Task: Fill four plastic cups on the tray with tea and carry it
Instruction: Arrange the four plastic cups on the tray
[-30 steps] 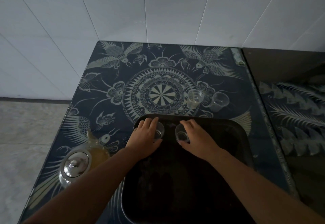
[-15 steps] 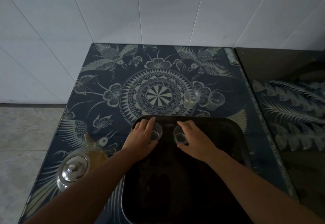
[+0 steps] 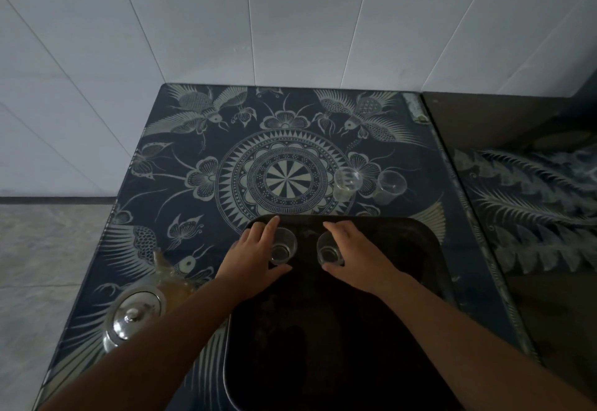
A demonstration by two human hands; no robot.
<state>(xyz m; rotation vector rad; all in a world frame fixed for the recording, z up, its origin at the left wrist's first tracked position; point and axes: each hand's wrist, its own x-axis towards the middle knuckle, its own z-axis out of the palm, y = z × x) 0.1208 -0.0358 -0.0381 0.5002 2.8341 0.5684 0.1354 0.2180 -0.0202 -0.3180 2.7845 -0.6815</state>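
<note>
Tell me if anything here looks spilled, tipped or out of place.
No spill or damage shows. The far-left cup and far-right cup stand on the table beyond the tray, not on it. The left hand holds the left cup, the right hand the right cup, both on it.

Left cup [image 3: 282,247] and right cup [image 3: 329,250], clear, upright on black tray [image 3: 407,249]; two more cups [image 3: 346,182] beyond it.

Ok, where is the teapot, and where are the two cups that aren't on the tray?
teapot [image 3: 134,315], head view, on its shiny lid.
left off-tray cup [image 3: 345,186], head view, on its clear side wall.
right off-tray cup [image 3: 387,189], head view, on its clear side wall.
</note>
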